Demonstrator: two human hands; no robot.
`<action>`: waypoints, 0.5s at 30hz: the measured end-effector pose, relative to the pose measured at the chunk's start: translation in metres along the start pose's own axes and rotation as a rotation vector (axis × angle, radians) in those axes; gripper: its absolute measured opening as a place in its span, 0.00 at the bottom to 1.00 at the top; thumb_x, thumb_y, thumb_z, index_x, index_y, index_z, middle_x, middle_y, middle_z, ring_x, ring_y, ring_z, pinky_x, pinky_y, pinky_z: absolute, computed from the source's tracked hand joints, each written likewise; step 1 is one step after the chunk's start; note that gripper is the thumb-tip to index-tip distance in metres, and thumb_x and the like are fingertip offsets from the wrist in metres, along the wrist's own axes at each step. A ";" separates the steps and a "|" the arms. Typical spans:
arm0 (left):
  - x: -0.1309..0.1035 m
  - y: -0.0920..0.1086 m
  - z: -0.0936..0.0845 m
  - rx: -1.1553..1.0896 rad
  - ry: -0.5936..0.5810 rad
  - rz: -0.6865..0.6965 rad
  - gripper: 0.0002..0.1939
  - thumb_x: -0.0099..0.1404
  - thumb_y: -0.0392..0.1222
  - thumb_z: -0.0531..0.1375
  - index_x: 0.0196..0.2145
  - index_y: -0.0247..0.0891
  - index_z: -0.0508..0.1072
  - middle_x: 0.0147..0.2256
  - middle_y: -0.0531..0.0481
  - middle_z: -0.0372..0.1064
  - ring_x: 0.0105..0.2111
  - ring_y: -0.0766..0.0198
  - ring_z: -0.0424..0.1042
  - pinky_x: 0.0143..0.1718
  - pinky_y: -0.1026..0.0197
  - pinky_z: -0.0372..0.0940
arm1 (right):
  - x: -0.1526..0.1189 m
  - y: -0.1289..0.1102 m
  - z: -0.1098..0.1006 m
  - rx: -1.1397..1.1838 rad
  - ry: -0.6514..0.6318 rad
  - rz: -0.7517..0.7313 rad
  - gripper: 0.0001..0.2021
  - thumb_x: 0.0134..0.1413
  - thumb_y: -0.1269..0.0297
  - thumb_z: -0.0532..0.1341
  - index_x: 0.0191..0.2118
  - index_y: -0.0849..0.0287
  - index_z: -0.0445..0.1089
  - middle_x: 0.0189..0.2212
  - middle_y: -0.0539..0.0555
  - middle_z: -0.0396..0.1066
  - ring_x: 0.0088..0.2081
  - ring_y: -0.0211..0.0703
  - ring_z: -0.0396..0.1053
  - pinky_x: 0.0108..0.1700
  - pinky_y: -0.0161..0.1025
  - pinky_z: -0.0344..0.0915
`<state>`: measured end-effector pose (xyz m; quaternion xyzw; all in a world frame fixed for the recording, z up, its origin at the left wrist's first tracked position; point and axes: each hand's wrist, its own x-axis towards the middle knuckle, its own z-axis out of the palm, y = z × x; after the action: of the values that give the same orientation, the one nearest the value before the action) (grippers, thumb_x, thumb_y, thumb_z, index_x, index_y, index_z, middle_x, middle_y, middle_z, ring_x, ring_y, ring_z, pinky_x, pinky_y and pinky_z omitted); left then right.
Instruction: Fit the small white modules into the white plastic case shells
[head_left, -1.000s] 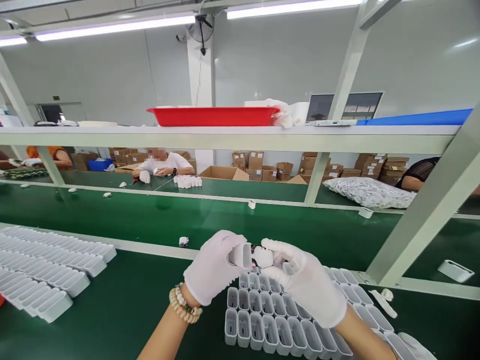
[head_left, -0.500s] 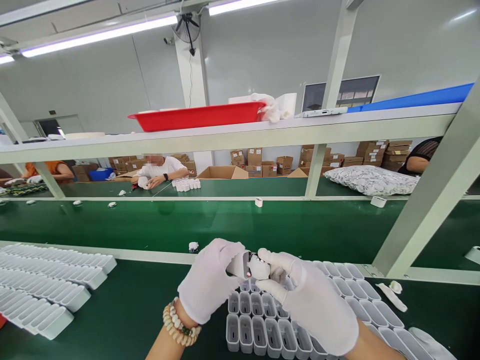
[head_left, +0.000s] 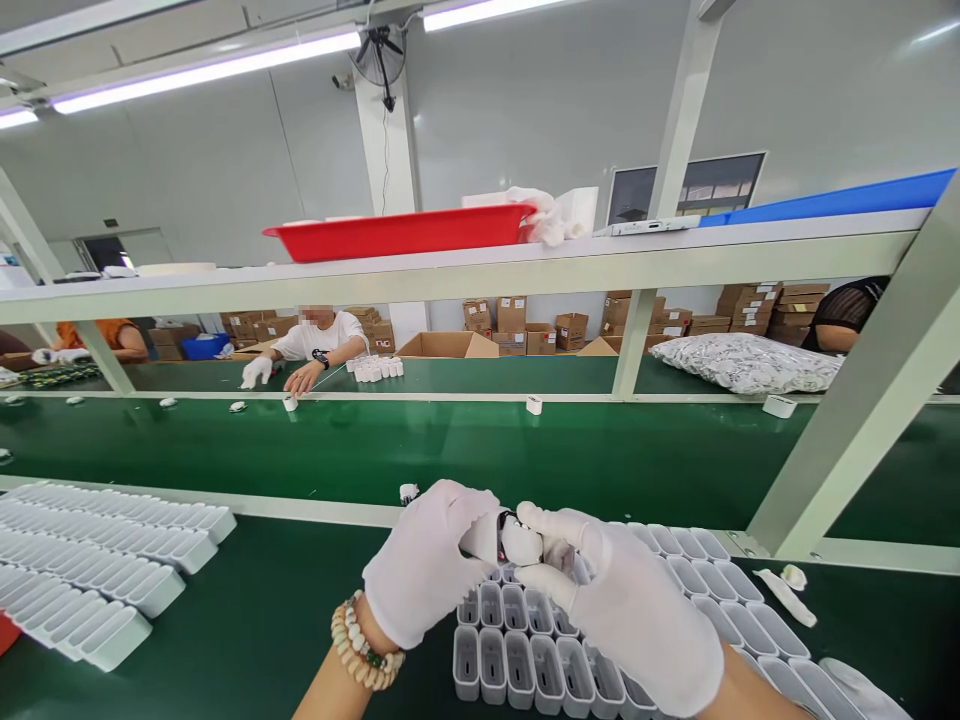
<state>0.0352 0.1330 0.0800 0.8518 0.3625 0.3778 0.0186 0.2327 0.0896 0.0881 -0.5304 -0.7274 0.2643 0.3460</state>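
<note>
In the head view, the gloved left hand (head_left: 431,565) is clamping a white shell (head_left: 482,538) between thumb and fingers, and the gloved right hand (head_left: 637,610) is pinching a rounded white piece (head_left: 523,543) by its side. The two parts are lying end to end between the hands, with dark bits showing where they are meeting. Beaded bracelets (head_left: 366,650) are circling the left wrist.

Below and around the right hand, open grey-white cups (head_left: 519,665) are standing in close rows; well to the left of the left hand, more white cups (head_left: 112,640) are lining up. Just beyond the left hand, a small black-and-white part (head_left: 409,492) is sitting by the near edge of the green belt (head_left: 337,450). Above and beyond both hands, a red tray (head_left: 405,235) is resting on a shelf (head_left: 480,276). Farther off, a person (head_left: 322,340) is reaching toward the belt's far edge.
</note>
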 end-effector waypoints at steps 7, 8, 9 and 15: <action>0.001 0.006 0.002 -0.071 -0.009 -0.050 0.22 0.49 0.29 0.66 0.42 0.43 0.73 0.37 0.51 0.71 0.36 0.59 0.73 0.38 0.58 0.70 | 0.006 0.006 0.001 -0.134 -0.025 -0.140 0.04 0.54 0.68 0.60 0.35 0.51 0.70 0.28 0.48 0.70 0.30 0.42 0.69 0.33 0.39 0.68; 0.001 0.007 0.003 -0.079 -0.002 -0.049 0.22 0.49 0.28 0.66 0.42 0.43 0.73 0.36 0.51 0.71 0.35 0.60 0.73 0.37 0.58 0.70 | 0.007 0.009 0.003 -0.171 -0.008 -0.182 0.06 0.54 0.69 0.61 0.37 0.51 0.71 0.28 0.48 0.70 0.29 0.42 0.69 0.32 0.39 0.68; 0.000 0.008 0.003 -0.080 0.013 -0.051 0.23 0.48 0.26 0.65 0.42 0.43 0.73 0.35 0.52 0.70 0.35 0.60 0.72 0.36 0.59 0.70 | 0.008 0.012 0.006 -0.202 0.044 -0.224 0.10 0.53 0.69 0.62 0.41 0.50 0.71 0.28 0.48 0.71 0.29 0.43 0.70 0.32 0.39 0.69; 0.000 0.011 0.003 -0.099 0.141 -0.081 0.25 0.47 0.25 0.64 0.43 0.44 0.72 0.34 0.55 0.68 0.32 0.62 0.72 0.33 0.60 0.70 | 0.004 0.013 0.018 -0.415 0.344 -0.372 0.06 0.59 0.65 0.60 0.42 0.52 0.69 0.33 0.53 0.75 0.30 0.47 0.73 0.30 0.42 0.70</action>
<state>0.0439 0.1254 0.0808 0.8058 0.3779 0.4531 0.0503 0.2253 0.0967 0.0676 -0.4845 -0.7812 -0.0510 0.3904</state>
